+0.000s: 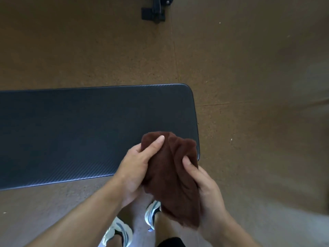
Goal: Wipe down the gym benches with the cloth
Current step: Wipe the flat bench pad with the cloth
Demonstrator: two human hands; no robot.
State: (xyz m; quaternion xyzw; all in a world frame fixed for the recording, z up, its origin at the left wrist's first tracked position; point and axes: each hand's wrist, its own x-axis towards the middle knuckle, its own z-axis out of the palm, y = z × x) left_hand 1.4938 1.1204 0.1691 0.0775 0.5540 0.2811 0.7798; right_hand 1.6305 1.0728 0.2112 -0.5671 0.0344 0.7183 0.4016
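Head view, looking straight down: nearest are the person's feet in pale trainers [119,230] on the floor. Just above them both bare forearms reach forward and meet on a dark brown cloth [170,173], bunched and held in the air over the near right corner of the bench.

The left hand [137,166] grips the cloth's left side, thumb laid across the top fold and the other fingers curled underneath. The right hand [208,191] holds the right side, its thumb pressed on the fabric and the rest of its fingers wrapped behind, mostly hidden. The cloth hangs between the two hands, its lower end drooping toward the trainers; whether it touches the padding cannot be told.

Beyond the hands lies the worktop [80,129], a long dark padded bench running left out of frame, its rounded right end just past the cloth. Farther off is speckled brown floor [249,68], and at the far edge a black metal frame foot [154,13].

The step looks like gathering or refolding the cloth before a wiping pass. The next move likely calls for flattening the cloth into a pad, pressing it on the padding at the right end, and sweeping left along its length.
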